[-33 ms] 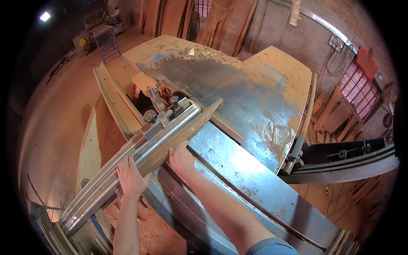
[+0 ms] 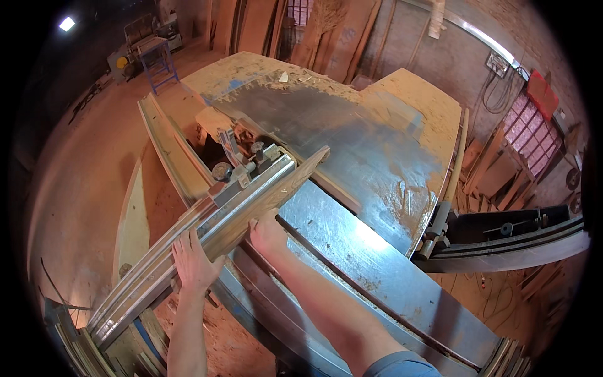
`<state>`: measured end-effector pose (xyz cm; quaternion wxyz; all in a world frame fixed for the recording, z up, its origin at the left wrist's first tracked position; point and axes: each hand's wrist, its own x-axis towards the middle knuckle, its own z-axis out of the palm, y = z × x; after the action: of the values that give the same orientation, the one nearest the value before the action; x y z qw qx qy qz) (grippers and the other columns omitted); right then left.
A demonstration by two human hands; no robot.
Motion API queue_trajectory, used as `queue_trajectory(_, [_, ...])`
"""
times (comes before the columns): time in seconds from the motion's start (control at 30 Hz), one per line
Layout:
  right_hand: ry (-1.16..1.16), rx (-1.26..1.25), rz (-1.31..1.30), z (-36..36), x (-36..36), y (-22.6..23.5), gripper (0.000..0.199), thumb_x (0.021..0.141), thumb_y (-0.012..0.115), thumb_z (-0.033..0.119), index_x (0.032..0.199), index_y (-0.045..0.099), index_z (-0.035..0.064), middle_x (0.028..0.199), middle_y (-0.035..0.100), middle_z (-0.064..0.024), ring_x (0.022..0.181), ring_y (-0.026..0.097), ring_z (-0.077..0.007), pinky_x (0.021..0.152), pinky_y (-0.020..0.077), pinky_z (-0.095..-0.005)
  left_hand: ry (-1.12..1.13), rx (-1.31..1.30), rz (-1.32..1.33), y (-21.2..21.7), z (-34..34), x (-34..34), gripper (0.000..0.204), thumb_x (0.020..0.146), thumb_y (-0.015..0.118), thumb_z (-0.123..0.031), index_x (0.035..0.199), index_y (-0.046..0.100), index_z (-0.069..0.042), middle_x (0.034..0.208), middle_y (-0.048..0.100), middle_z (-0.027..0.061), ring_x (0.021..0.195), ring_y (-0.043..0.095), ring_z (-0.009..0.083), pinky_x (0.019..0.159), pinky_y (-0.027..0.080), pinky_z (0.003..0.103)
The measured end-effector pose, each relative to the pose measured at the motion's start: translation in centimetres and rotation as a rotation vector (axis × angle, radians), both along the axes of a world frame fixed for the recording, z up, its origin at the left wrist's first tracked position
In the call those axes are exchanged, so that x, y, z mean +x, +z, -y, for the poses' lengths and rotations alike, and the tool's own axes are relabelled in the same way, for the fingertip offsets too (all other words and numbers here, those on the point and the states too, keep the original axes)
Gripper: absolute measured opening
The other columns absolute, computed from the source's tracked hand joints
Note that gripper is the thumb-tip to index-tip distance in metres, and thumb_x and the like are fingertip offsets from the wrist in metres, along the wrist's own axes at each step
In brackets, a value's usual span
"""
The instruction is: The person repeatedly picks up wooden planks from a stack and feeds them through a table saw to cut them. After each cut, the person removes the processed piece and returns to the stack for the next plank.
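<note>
A long wooden board (image 2: 267,199) lies along the near side of a metal fence (image 2: 213,217), running diagonally over the sliding table (image 2: 352,235) of a table saw. Its far end reaches the edge of the saw's steel top (image 2: 320,119). My left hand (image 2: 196,261) rests over the fence near the board's near end, fingers stretched flat and thumb out toward the board. Closed against the board's near side is my right hand (image 2: 269,234); its fingertips are hidden. A metal stop with dark knobs (image 2: 222,171) sits on the fence beyond the board.
Sawdust and wood scraps cover the far part of the saw top. A curved metal rail (image 2: 509,257) juts out at right. Stacked wood strips (image 2: 81,345) stand at lower left. Tall planks (image 2: 339,38) lean on the back wall; a blue-legged stand (image 2: 157,63) is at far left.
</note>
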<state>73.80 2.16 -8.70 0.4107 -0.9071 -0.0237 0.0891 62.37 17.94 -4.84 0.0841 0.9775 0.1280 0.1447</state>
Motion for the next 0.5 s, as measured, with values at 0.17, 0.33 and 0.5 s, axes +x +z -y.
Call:
queue_trajectory(0.17, [0.009,-0.012,0.037,-0.3,0.4,-0.5,0.081,0.096,0.054,0.036,0.136,0.022,-0.0273,0.093,0.066,-0.0365,0.088,0.069,-0.0473,0.079,0.0553,-0.0512,-0.008,0.028,0.042,-0.8,-0.4,0.3,0.098,0.061,0.088,-0.027,0.139,0.038,0.005,0.138,0.042,0.0227,0.127,0.04,0.0413,0.109,0.032,0.051])
queue_trajectory(0.33, [0.011,-0.095,0.089,-0.7,0.9,-1.4,0.082,0.096,0.056,0.035,0.134,0.024,-0.0296,0.086,0.068,-0.0315,0.081,0.072,-0.0399,0.072,0.058,-0.0462,-0.01,0.035,0.04,-1.0,-0.5,0.5,0.098,0.061,0.088,-0.026,0.139,0.038,0.005,0.137,0.042,0.0222,0.127,0.04,0.041,0.109,0.032,0.051])
queue_trajectory(0.5, [0.017,-0.111,0.135,-0.8,1.3,-2.1,0.082,0.097,0.056,0.035,0.134,0.024,-0.0302,0.085,0.069,-0.0293,0.077,0.073,-0.0364,0.068,0.0593,-0.0431,-0.007,0.048,0.045,-0.9,-0.5,0.5,0.098,0.062,0.088,-0.027,0.139,0.038,0.005,0.136,0.042,0.0219,0.127,0.04,0.0405,0.108,0.032,0.051])
